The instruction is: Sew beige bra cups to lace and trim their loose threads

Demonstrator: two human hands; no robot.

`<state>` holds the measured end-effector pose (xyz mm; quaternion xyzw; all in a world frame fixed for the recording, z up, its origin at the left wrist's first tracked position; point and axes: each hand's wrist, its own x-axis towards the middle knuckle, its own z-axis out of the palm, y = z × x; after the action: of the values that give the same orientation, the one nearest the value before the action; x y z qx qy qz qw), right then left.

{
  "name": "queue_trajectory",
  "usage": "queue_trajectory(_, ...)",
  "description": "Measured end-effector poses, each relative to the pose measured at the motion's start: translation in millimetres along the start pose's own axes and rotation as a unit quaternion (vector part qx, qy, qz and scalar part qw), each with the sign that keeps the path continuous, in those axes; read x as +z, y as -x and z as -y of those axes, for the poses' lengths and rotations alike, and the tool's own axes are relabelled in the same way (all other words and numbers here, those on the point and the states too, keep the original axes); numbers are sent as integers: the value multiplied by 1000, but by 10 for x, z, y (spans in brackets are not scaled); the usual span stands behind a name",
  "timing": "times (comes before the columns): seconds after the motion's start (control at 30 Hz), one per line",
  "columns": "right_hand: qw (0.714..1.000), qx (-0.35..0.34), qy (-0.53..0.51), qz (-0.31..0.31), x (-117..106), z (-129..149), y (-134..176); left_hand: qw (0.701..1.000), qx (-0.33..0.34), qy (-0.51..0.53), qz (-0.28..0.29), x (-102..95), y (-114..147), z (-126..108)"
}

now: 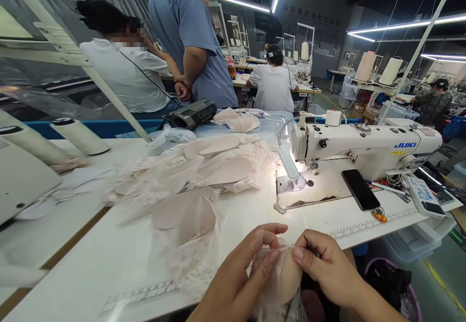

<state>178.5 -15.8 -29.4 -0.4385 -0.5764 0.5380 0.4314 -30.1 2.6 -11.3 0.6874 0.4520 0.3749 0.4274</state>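
Note:
At the table's front edge, my left hand (251, 266) is closed on a beige bra cup (287, 281) with sheer fabric and lace hanging below it. The thumb and fingers of my right hand (324, 259) pinch the cup's upper right edge. A thin dark pointed tool (311, 247), perhaps snips or tweezers, sticks out from the right-hand fingers; most of it is hidden. Beyond my left hand, a lace piece with a beige cup (198, 220) lies flat on the white table (127, 259). Several more cups with lace (225, 167) are heaped behind it.
A white sewing machine (364, 140) with its lamp lit stands at the right. A black phone (360, 189), orange beads (381, 217) and a white device (424, 196) lie beside it. Thread cones (80, 136) stand left. People (192, 36) are beyond the table.

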Motion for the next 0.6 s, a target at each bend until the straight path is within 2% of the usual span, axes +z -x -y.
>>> queue_trajectory(0.13,998,-22,59,-23,48,-35,33,1000,4,-12,15,66,8,82)
queue_trajectory(0.2,986,-73,140,-61,46,-57,74,1000,14,-15,10,67,-6,122)
queue_trajectory(0.27,952,-156,238,-109,37,-78,114,1000,10,-2,7,53,-14,124)
queue_trajectory(0.33,903,-233,332,-142,28,-89,139,1000,6,3,6,35,-11,97)
queue_trajectory(0.4,864,-273,397,-150,27,-83,142,1000,5,0,4,23,-3,63)
queue_trajectory(0.47,843,-286,432,-147,34,-63,133,1000,11,1,3,21,4,41)
queue_trajectory(0.6,832,-297,445,-147,56,-18,114,1000,22,2,2,31,13,37)
